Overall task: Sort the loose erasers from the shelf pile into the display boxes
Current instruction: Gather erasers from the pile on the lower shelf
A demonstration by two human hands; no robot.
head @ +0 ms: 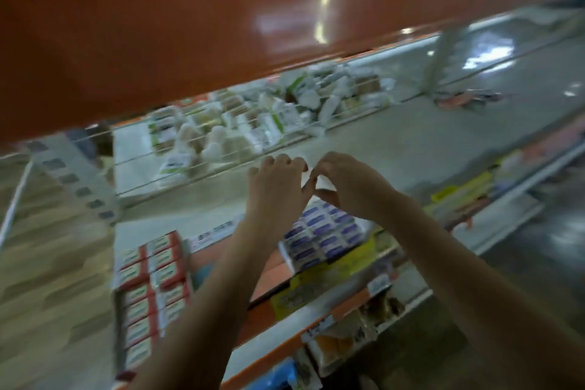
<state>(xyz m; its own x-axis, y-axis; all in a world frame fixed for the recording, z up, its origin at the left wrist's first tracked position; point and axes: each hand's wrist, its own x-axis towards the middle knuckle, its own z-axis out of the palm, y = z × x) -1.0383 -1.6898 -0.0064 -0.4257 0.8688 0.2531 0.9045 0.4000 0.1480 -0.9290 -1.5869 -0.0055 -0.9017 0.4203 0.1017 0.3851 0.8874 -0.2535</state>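
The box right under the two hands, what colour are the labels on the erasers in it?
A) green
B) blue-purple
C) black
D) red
B: the display box just below the left hand and the right hand holds rows of white erasers with blue-purple labels; the red-edged ones sit in a different box further left.

Both hands reach over the shelf [395, 142], the left hand [278, 187] and right hand [345, 180] touching at the fingertips. Behind a wire rail lies the eraser pile [259, 117]. Nearer sit a red-labelled box [152, 282] and a blue-labelled box [326, 234].
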